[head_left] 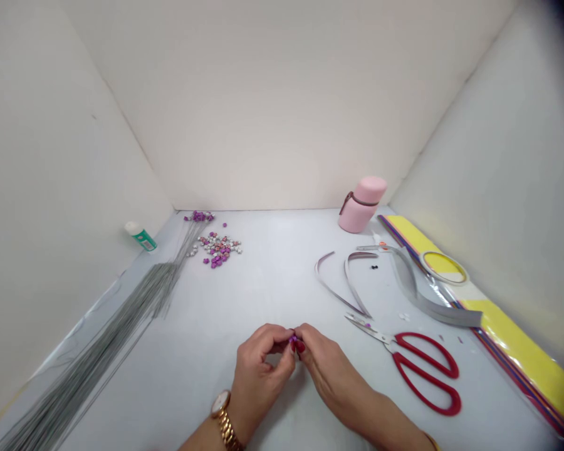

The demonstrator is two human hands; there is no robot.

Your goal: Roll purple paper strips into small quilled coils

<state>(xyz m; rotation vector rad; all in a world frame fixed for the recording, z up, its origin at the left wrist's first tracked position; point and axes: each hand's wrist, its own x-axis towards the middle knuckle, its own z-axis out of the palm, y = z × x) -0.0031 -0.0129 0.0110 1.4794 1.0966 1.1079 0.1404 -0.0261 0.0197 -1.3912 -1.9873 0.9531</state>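
Note:
My left hand (266,363) and my right hand (326,363) meet fingertip to fingertip at the front middle of the table. Pinched between both sets of fingers is a small shiny purple paper star (293,339), mostly covered by the fingertips. Right of my hands lie red-handled scissors (395,341), their blades pointing up and left. Just beyond them rest curled silvery-purple paper strips (352,291). Towards the back left sits a loose pile of purple, silver and pink paper stars (220,248).
Grey wires (98,351) run along the left, some tipped with purple stars (200,217). A glue stick (141,237) is at the left wall. A pink bottle (361,205) stands at the back right. Grey ribbon (423,300), a tape roll (444,268) and coloured sheets (521,351) line the right.

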